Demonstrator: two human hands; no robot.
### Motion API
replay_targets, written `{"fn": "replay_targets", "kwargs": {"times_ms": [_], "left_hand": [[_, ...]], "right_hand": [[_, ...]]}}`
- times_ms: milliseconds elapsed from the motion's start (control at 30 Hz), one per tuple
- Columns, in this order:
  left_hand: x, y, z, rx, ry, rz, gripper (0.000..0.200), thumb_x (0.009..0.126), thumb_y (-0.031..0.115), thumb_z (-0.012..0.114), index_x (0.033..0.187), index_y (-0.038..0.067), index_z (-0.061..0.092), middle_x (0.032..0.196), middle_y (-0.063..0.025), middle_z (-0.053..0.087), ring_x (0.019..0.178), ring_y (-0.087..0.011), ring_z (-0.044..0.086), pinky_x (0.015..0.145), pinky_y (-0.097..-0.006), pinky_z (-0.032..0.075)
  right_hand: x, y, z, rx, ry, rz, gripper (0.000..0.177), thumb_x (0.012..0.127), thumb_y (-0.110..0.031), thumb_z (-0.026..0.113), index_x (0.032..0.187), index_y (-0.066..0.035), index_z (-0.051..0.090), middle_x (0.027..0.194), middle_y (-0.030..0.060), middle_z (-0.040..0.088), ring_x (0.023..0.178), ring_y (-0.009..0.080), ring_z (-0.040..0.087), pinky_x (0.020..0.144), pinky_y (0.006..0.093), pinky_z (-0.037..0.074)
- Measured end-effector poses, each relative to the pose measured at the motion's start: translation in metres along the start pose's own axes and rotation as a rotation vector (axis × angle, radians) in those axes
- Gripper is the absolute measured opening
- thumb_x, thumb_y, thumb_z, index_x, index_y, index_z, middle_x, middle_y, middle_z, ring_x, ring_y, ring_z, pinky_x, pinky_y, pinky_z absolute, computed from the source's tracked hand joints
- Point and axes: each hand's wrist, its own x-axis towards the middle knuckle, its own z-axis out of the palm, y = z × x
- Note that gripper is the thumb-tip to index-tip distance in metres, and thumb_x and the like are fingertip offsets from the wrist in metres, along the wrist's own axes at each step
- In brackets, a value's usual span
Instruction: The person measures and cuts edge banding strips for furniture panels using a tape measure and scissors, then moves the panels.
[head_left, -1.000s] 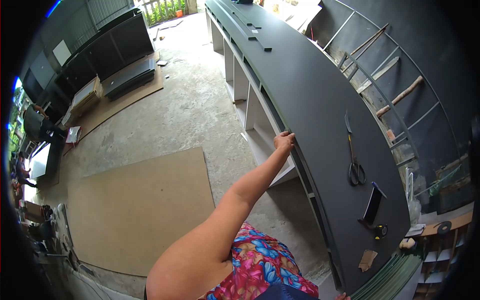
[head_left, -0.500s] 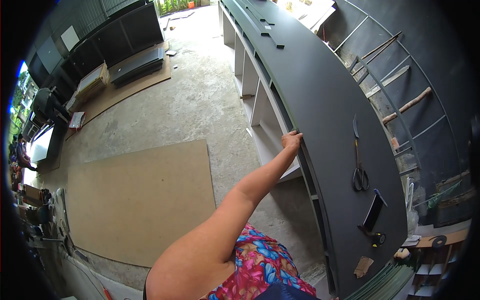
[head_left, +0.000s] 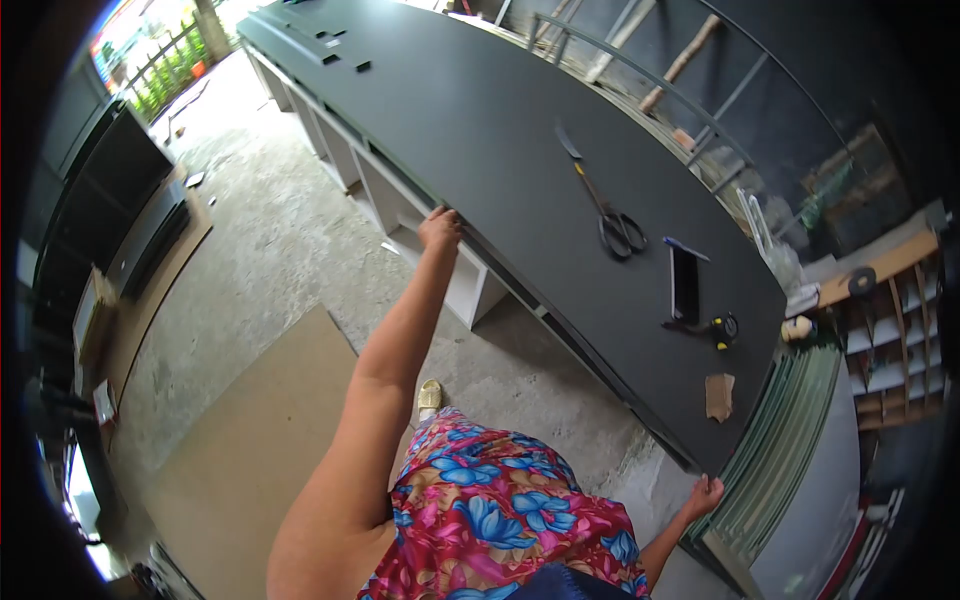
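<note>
A long dark grey panel (head_left: 450, 110) lies flat over a white shelved frame (head_left: 375, 195). My left hand (head_left: 440, 230) is closed on the panel's near long edge, fingertips over the rim. My right hand (head_left: 705, 496) is by the panel's right-hand corner, its fingers curled closed; what they hold, if anything, I cannot make out. Scissors (head_left: 622, 235) lie on the panel below a curved blade with a yellow-banded handle (head_left: 585, 180). Farther right are a black phone-like slab (head_left: 684, 285), a blue pen (head_left: 686, 249), a tape measure (head_left: 724, 328) and a torn cardboard piece (head_left: 719, 397).
Stacked greenish-edged sheets (head_left: 790, 430) stand beside the panel's right end. A brown board (head_left: 250, 420) lies on the concrete floor (head_left: 270, 220) at left. Metal frames (head_left: 650, 75) lean beyond the panel. Short dark strips (head_left: 330, 58) rest at its far end.
The view has swung right and down, and the panel and its tools appear farther left. My right hand has come into view by the corner. My left hand still grips the edge.
</note>
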Motion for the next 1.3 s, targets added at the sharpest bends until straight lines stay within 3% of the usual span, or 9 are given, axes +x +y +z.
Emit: {"fn": "replay_targets", "kwargs": {"times_ms": [100, 200, 300, 433, 533, 667, 1000, 1200, 1300], "left_hand": [[0.006, 0.000, -0.003, 0.047, 0.002, -0.027, 0.034, 0.073, 0.009, 0.063, 0.106, 0.012, 0.056, 0.074, -0.0032, 0.060, 0.052, -0.0113, 0.054, 0.040, -0.0211, 0.040], [0.008, 0.005, -0.006, 0.061, -0.053, -0.088, 0.034, 0.074, 0.009, 0.063, 0.106, 0.016, 0.055, 0.087, -0.0013, 0.060, 0.070, -0.0152, 0.057, 0.056, -0.0275, 0.040], [0.043, 0.000, -0.017, 0.040, -0.123, -0.205, 0.029, 0.071, 0.014, 0.065, 0.098, 0.017, 0.056, 0.091, -0.0002, 0.058, 0.077, -0.0164, 0.056, 0.057, -0.0289, 0.039], [0.042, 0.008, -0.016, 0.094, -0.019, -0.265, 0.019, 0.069, 0.021, 0.066, 0.084, 0.015, 0.055, 0.078, 0.0030, 0.055, 0.071, -0.0123, 0.054, 0.055, -0.0255, 0.038], [0.056, 0.018, -0.027, 0.118, -0.195, -0.305, 0.020, 0.067, 0.019, 0.068, 0.069, 0.014, 0.048, 0.057, 0.0067, 0.048, 0.053, -0.0076, 0.049, 0.048, -0.0227, 0.039], [0.033, 0.043, -0.028, -0.045, -0.293, -0.255, 0.014, 0.070, 0.013, 0.065, 0.069, 0.013, 0.050, 0.056, 0.0057, 0.048, 0.045, -0.0085, 0.046, 0.038, -0.0211, 0.037], [-0.037, 0.117, 0.012, 0.095, -0.434, 0.126, 0.013, 0.074, 0.019, 0.063, 0.080, 0.012, 0.055, 0.064, 0.0063, 0.050, 0.056, -0.0078, 0.046, 0.042, -0.0200, 0.030], [-0.036, 0.110, 0.016, -0.081, -0.604, -0.122, 0.017, 0.083, 0.022, 0.053, 0.091, 0.008, 0.059, 0.062, 0.0050, 0.051, 0.045, -0.0056, 0.040, 0.038, -0.0203, 0.025], [-0.083, 0.118, 0.042, -0.002, -0.434, -0.114, 0.018, 0.084, 0.019, 0.051, 0.095, 0.008, 0.059, 0.062, 0.0049, 0.051, 0.044, -0.0052, 0.040, 0.039, -0.0197, 0.028]], "right_hand": [[-0.002, 0.005, 0.002, 0.117, 0.004, -0.013, 0.030, 0.077, -0.008, 0.061, 0.102, 0.002, 0.047, 0.090, 0.0104, 0.054, 0.067, 0.0141, 0.055, 0.056, 0.0244, 0.049], [-0.004, 0.001, 0.002, 0.084, 0.026, -0.049, 0.026, 0.076, -0.006, 0.062, 0.098, 0.000, 0.049, 0.082, 0.0074, 0.057, 0.063, 0.0108, 0.055, 0.051, 0.0204, 0.045], [-0.006, -0.003, 0.002, 0.078, 0.050, -0.052, 0.025, 0.075, -0.004, 0.062, 0.096, 0.000, 0.049, 0.079, 0.0069, 0.057, 0.061, 0.0108, 0.055, 0.052, 0.0202, 0.045], [-0.010, -0.019, 0.000, 0.104, 0.059, -0.029, 0.024, 0.072, -0.002, 0.064, 0.091, 0.001, 0.050, 0.077, 0.0084, 0.057, 0.062, 0.0133, 0.057, 0.055, 0.0241, 0.047], [-0.013, -0.019, -0.003, 0.111, 0.075, -0.038, 0.021, 0.071, -0.003, 0.065, 0.087, 0.000, 0.051, 0.072, 0.0055, 0.055, 0.060, 0.0110, 0.053, 0.054, 0.0233, 0.043], [-0.022, -0.028, -0.027, 0.099, 0.014, -0.017, 0.018, 0.071, -0.004, 0.065, 0.084, -0.001, 0.052, 0.069, 0.0020, 0.051, 0.057, 0.0083, 0.048, 0.053, 0.0216, 0.042], [0.003, -0.103, -0.047, 0.462, -0.210, -0.027, 0.016, 0.076, -0.006, 0.062, 0.088, -0.002, 0.052, 0.073, -0.0002, 0.050, 0.059, 0.0039, 0.046, 0.053, 0.0169, 0.041], [-0.001, -0.128, 0.002, 0.651, -0.416, -0.017, 0.015, 0.078, -0.005, 0.060, 0.090, -0.002, 0.052, 0.075, 0.0006, 0.050, 0.061, 0.0049, 0.049, 0.054, 0.0172, 0.043], [-0.001, -0.141, 0.025, 0.745, -0.529, -0.008, 0.016, 0.079, -0.004, 0.059, 0.092, -0.003, 0.051, 0.083, 0.0022, 0.053, 0.070, 0.0064, 0.053, 0.062, 0.0192, 0.048]]}}
